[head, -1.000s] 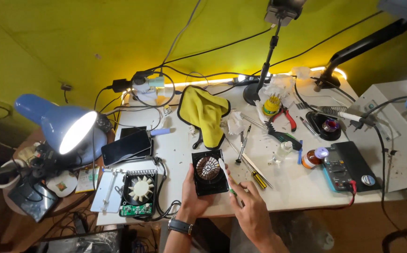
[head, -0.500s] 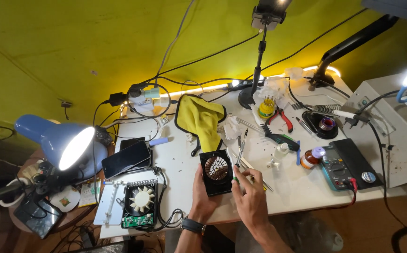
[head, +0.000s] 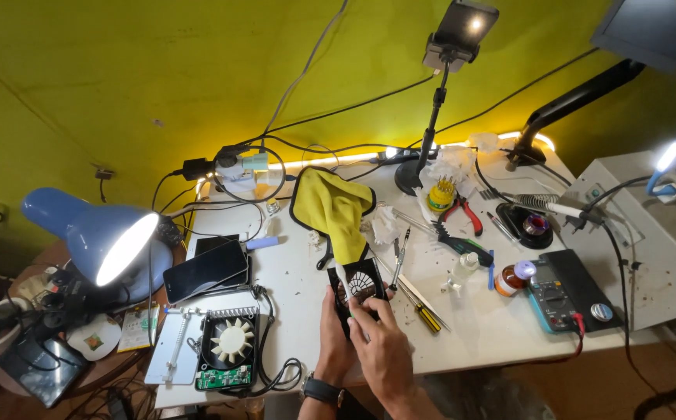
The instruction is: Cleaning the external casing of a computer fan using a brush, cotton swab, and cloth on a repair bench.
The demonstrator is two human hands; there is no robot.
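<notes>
A small black square fan [head: 360, 288] with a pale rotor is held upright over the white table's [head: 299, 311] front edge. My left hand [head: 333, 337], with a watch on the wrist, grips the fan's left side from below. My right hand [head: 382, 349] lies against its lower right corner, fingers curled onto the frame. A yellow cloth [head: 333, 209] lies just behind the fan. A yellow-handled screwdriver [head: 422, 310] rests on the table to the right of my right hand.
A larger fan on a green circuit board [head: 228, 348] sits at the front left beside a dark phone [head: 204, 269]. A lit blue desk lamp [head: 98, 238] stands left. A multimeter [head: 565, 290], red pliers [head: 465, 211], tweezers and cables crowd the right and back.
The view has tilted and shifted. Both hands have lifted the small fan slightly higher and away from me, toward the yellow cloth; my right hand has closed onto its lower corner.
</notes>
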